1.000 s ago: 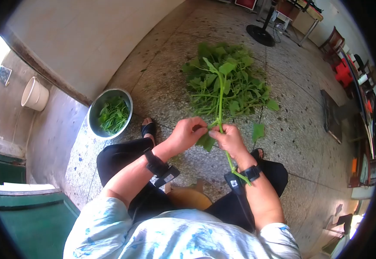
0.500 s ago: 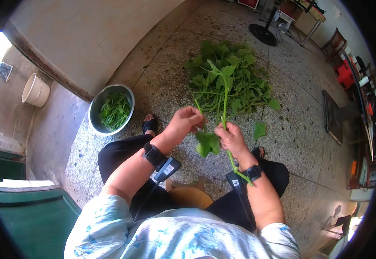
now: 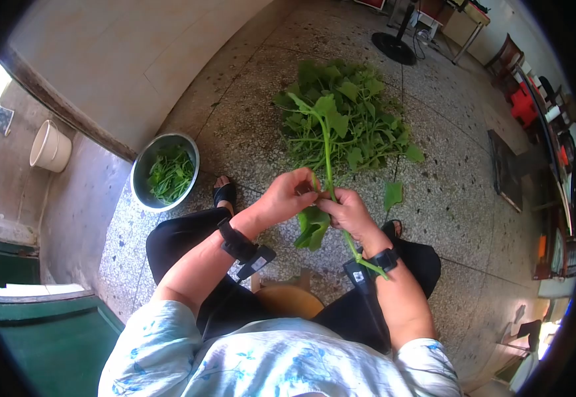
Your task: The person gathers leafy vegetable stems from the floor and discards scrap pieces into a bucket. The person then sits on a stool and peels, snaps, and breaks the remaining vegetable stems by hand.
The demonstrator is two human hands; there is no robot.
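Note:
My right hand (image 3: 349, 213) is closed around a long green squash vine (image 3: 328, 153), whose leafy tip points away from me and whose cut end lies over my right wrist. Close beside it, touching or nearly so, my left hand (image 3: 289, 196) pinches a thin leaf stalk. A broad green leaf (image 3: 311, 229) hangs below the fingers of both hands. Whether its stalk is still joined to the vine is hidden by the fingers. Beyond my hands a heap of leafy vines (image 3: 354, 112) lies on the speckled floor.
A metal basin (image 3: 140, 177) holding picked greens (image 3: 171, 175) stands by my left foot. One loose leaf (image 3: 393, 194) lies right of my hands. A white bucket (image 3: 51, 147) is far left, a black round stand base (image 3: 394, 49) at the back, a wooden stool (image 3: 288, 301) between my legs.
My two hands have come together at the vine. The vine's tip has swung a little left, and the hanging leaf has turned. The whole view has shifted slightly.

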